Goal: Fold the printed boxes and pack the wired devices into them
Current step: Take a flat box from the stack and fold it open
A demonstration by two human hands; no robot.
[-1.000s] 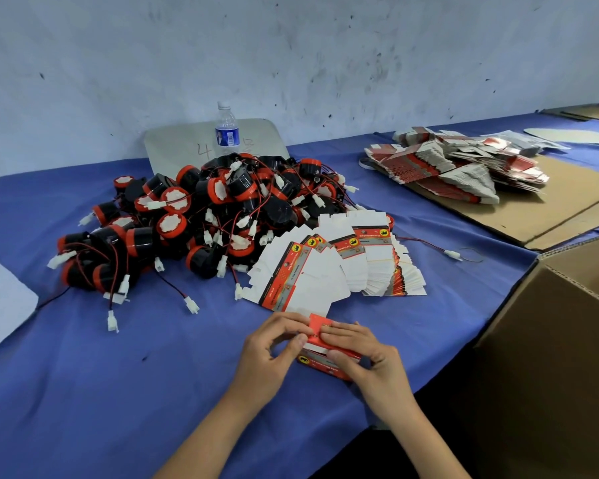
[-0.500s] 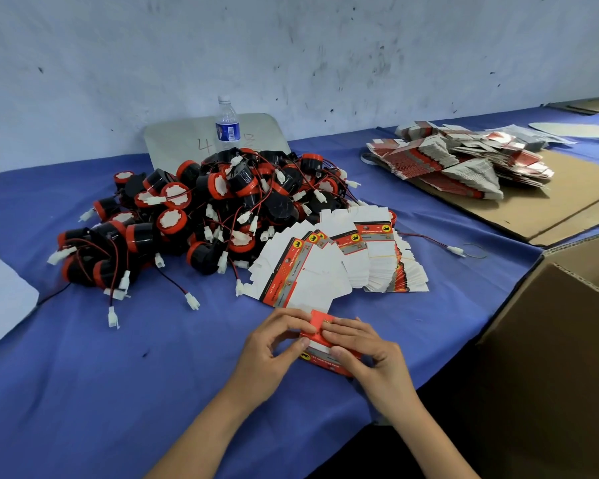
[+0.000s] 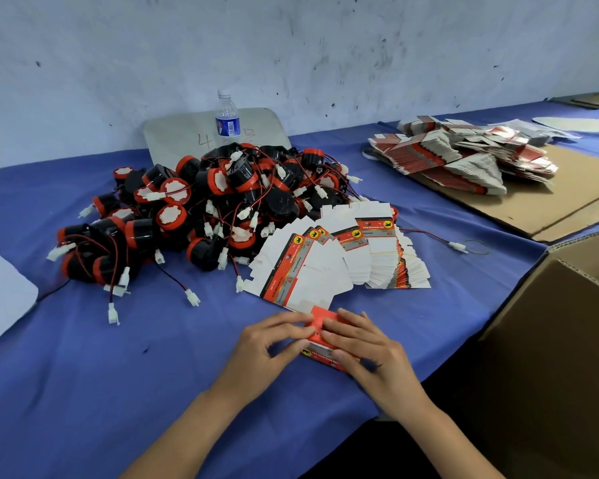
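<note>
A small red printed box (image 3: 320, 335) lies on the blue table cloth near the front edge, between both hands. My left hand (image 3: 270, 347) pinches its left end with thumb and fingers. My right hand (image 3: 363, 350) grips its right side, fingers curled over the top flap. Just behind the box a fanned stack of flat printed boxes (image 3: 332, 261) is spread out. A heap of black and red wired devices (image 3: 194, 212) with white plugs sits behind and to the left.
A water bottle (image 3: 227, 117) stands by the wall behind the heap. A second pile of flat boxes (image 3: 464, 157) lies on cardboard (image 3: 567, 202) at the back right. An open brown carton (image 3: 550, 340) stands at the right. A white sheet (image 3: 0, 299) lies at the left edge.
Both hands have kept hold of the red box, and the fingers have shifted slightly on its top flap. The view has tilted a little.
</note>
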